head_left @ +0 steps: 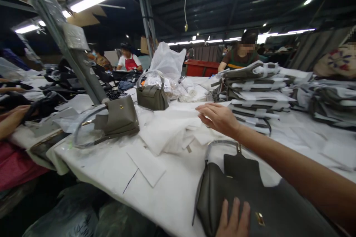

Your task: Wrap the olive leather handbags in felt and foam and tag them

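Observation:
A dark olive handbag (244,189) lies at the lower right with its flap folded back and a gold clasp on its front. My left hand (234,219) rests on the bag's front, fingers spread flat. Above the bag, my right hand (218,118) is stretched out over white sheets (169,133), palm down with nothing visible in it. The fingers of this hand are extended, near the stacked bag pieces. A wrapped handle (222,143) stands up behind the bag's top edge.
Two more olive bags (122,116) (152,97) sit at the back left. A tall stack of wrapped bags (256,89) stands behind my right hand. A metal post (75,55) rises at the left. Co-workers sit across the table (111,177); another person's arm (12,120) shows at far left.

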The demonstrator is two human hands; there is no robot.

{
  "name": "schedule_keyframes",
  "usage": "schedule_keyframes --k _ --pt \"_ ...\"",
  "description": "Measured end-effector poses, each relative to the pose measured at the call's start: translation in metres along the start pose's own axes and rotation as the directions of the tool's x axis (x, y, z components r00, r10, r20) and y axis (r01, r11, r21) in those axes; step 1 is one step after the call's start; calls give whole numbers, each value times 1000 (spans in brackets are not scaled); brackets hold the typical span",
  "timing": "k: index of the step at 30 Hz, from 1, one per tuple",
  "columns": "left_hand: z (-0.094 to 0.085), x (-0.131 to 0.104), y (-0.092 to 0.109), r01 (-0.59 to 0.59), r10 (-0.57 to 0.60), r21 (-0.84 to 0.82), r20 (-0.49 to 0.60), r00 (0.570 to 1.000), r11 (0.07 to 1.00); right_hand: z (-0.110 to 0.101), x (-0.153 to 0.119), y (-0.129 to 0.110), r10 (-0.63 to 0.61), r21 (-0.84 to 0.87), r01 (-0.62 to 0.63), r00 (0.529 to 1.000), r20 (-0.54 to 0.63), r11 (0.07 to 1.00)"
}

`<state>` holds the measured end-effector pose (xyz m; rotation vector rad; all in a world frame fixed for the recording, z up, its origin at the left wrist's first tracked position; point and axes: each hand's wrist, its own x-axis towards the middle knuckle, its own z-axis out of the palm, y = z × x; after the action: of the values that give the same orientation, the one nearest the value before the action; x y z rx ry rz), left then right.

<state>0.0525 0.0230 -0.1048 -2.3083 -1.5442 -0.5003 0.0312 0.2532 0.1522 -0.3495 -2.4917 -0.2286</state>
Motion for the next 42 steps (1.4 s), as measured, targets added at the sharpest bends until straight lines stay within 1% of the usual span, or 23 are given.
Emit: schedule_keyframes --k 1,2,3,4,5,7,9,10,12,13,15,17,19,21,23,24,26,28,31,33,36,39,42 --pt "-22 -1 -6 -68 65 -81 -46 997 994 -20 -22 -5 -18 11 17 998 55 1000" --pt "-43 0 -13 -124 118 -171 -43 992 977 -38 -47 -11 -26 24 23 992 127 999" --pt "-61 1 -18 -117 118 -255 -12 993 960 -54 -73 -20 -21 34 14 978 205 999" --pt "-75 2 -23 -93 105 -313 23 994 945 -68 -101 -30 -8 35 -2 961 276 999" --pt "-85 3 -26 -61 86 -349 54 995 935 -80 -128 -42 9 29 -20 942 336 999" --pt "-93 3 -26 -3 57 -402 123 991 915 -95 -179 -69 46 -10 -46 912 407 999" --pt "-92 1 -21 23 65 -440 183 981 898 -102 -220 -96 99 -62 -80 895 434 995" --pt "-90 0 -18 25 74 -450 201 977 892 -103 -235 -107 132 -75 -110 890 437 991" --pt "-87 -3 -15 26 79 -446 214 974 895 -104 -252 -123 200 -54 -197 874 443 979" --pt "-86 -4 -14 29 75 -435 219 973 900 -104 -256 -127 223 -18 -242 862 454 970" --pt "-86 -4 -13 58 50 -417 245 968 907 -103 -256 -127 243 63 -316 829 503 947" --pt "-88 -4 -13 98 28 -418 285 958 903 -98 -253 -120 255 108 -374 788 560 921" --pt "-91 -3 -13 130 5 -423 304 953 897 -90 -252 -110 247 139 -394 774 582 908" --pt "-93 -3 -14 120 8 -415 293 956 902 -82 -255 -102 219 179 -375 799 559 910" --pt "-94 -2 -15 65 40 -390 255 966 919 -75 -261 -100 183 207 -337 826 533 919" --pt "-93 -2 -15 31 58 -372 225 973 928 -73 -264 -100 168 213 -322 831 530 922" --pt "-91 -3 -16 -18 77 -333 163 984 943 -71 -267 -101 134 232 -301 829 543 925" --pt "-86 -4 -15 -30 75 -304 136 988 952 -70 -266 -101 94 263 -286 821 563 922" --pt "-82 -8 -14 -27 77 -293 159 984 956 -66 -259 -97 23 295 -241 809 588 925" --pt "-83 -10 -14 -31 88 -297 179 980 954 -62 -256 -95 -13 301 -206 805 593 931" --pt "-88 -10 -15 -47 100 -285 175 979 958 -55 -259 -97 6 278 -199 823 567 940" --pt "-91 -8 -17 -71 113 -259 151 982 963 -49 -270 -104 90 225 -238 849 520 945" --pt "-92 -5 -19 -77 125 -261 176 976 962 -47 -280 -111 159 182 -280 856 492 943"
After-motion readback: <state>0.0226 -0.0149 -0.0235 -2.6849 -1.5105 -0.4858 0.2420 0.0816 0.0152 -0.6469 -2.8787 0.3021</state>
